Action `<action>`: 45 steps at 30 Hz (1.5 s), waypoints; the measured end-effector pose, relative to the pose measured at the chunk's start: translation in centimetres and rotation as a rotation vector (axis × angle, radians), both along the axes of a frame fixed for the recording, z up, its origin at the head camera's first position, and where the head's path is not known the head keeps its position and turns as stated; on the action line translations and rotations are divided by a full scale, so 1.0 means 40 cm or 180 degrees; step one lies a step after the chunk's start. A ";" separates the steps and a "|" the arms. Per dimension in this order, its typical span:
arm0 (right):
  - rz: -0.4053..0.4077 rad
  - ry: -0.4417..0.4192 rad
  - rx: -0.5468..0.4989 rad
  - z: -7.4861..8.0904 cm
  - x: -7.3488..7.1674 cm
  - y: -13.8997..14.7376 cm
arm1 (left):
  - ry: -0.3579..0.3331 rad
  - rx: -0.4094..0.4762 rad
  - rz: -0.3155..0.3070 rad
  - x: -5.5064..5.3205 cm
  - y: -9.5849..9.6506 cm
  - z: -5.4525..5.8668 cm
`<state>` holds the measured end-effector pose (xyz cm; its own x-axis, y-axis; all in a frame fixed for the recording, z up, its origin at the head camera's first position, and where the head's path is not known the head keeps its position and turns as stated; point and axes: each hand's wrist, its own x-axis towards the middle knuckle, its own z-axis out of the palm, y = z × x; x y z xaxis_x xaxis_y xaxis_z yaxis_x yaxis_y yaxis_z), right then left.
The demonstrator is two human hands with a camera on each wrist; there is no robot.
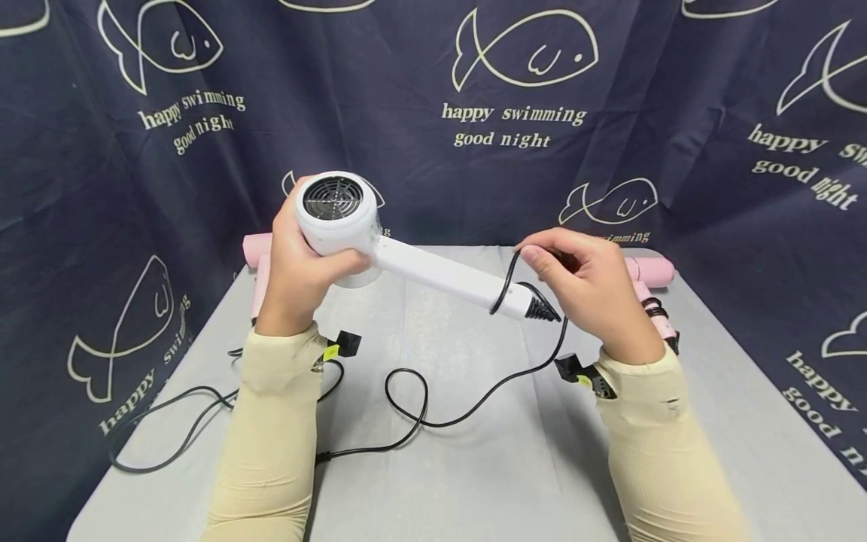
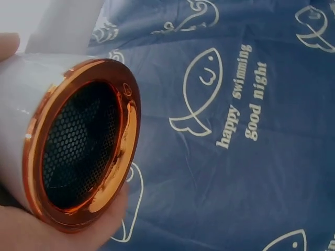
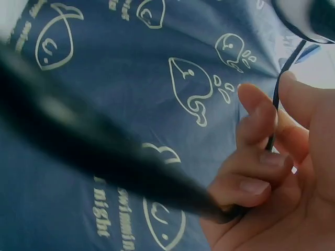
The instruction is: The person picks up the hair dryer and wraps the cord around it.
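In the head view my left hand grips the round head of a white hair dryer, raised above the table. Its black grille faces up and its handle slants down to the right. A copper-coloured ring frames the mesh at the other end of the head in the left wrist view. Between thumb and fingers, my right hand holds the black power cord just beyond the handle's end. One turn of cord passes round the handle near its ribbed tip. The right wrist view shows the cord running through the curled fingers.
Loose cord loops lie across the grey table, partly under the left forearm. A pink hair dryer with cord wound round its handle lies behind the right hand. Another pink object is partly hidden at left. A navy curtain hangs behind.
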<state>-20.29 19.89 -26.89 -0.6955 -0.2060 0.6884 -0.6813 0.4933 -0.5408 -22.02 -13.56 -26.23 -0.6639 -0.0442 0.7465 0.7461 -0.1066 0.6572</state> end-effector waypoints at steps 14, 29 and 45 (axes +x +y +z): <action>0.0443 -0.0876 0.0367 -0.033 -0.022 -0.044 | -0.0074 0.0403 -0.0045 -0.005 -0.003 0.008; 0.0361 -0.0969 0.0864 -0.044 -0.013 -0.072 | -0.0337 0.0778 0.0215 -0.005 0.049 0.011; 0.0465 -0.1153 0.1491 -0.033 0.043 -0.093 | -0.0352 0.0640 0.0914 0.010 0.055 0.016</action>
